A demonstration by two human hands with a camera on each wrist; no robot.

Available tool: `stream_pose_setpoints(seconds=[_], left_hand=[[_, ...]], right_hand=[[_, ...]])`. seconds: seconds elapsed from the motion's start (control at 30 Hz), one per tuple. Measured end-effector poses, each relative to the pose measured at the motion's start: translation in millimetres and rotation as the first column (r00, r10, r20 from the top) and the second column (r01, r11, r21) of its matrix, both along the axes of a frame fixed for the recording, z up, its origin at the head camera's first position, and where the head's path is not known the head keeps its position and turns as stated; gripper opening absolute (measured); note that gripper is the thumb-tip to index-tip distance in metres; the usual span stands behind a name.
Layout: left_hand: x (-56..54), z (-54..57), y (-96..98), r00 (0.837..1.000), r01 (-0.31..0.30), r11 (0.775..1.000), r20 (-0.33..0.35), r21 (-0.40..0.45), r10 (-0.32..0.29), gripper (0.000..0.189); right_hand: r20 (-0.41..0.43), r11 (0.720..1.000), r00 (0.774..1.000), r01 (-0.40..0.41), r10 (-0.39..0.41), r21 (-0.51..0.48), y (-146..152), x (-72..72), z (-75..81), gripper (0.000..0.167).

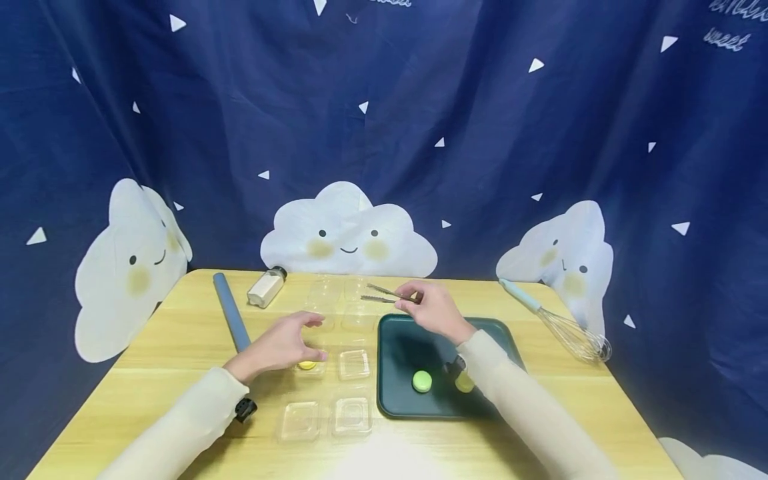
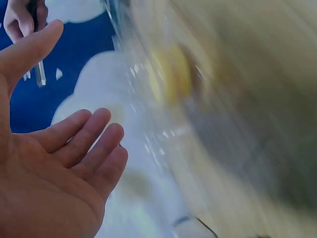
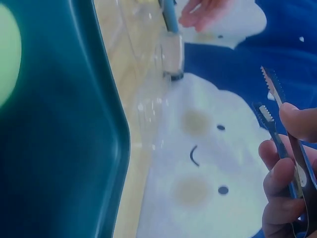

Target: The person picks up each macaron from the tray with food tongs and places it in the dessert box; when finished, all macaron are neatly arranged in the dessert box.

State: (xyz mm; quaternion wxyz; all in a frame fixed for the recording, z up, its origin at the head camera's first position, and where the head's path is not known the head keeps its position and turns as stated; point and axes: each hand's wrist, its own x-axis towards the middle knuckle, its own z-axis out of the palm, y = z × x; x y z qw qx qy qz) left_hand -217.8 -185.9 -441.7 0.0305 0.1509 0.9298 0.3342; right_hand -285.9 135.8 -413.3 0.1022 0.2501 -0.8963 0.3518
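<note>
Deep blue fabric (image 1: 384,153) printed with smiling white clouds hung behind a wood-grained table (image 1: 162,353). Near the frame's center, the right hand (image 1: 435,310) gripped slender metal tongs (image 3: 296,151), serrated tips apart. Left of center, the left hand (image 1: 279,343) reached out, thumb and fingers spread and holding nothing, near a round yellow macaron (image 1: 307,365) in clear plastic. Lower right of center, a smooth green macaron (image 1: 422,381) sat on a dark green tray (image 1: 402,357).
</note>
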Motion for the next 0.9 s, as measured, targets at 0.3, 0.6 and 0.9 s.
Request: stream_pose_setpoints(seconds=[0.3,0.6,0.9], left_hand=[[-4.9,-1.3,38.9,1.000,0.024,0.996,0.011,-0.084,-0.023,0.085],[-4.9,-9.8,48.4,0.999,0.012,0.991,0.042,-0.134,-0.007,0.090],[-5.2,-11.1,48.7,0.996,0.024,0.992,0.090,-0.120,-0.013,0.088]], right_hand=[[-0.020,0.995,0.996,0.081,-0.083,-0.064,23,-6.9,-2.3,0.015],[0.003,0.986,0.988,0.154,-0.154,-0.059,44,-10.2,-4.9,0.020],[-0.009,0.971,0.971,0.239,-0.239,-0.009,72,-14.8,-11.2,0.021]])
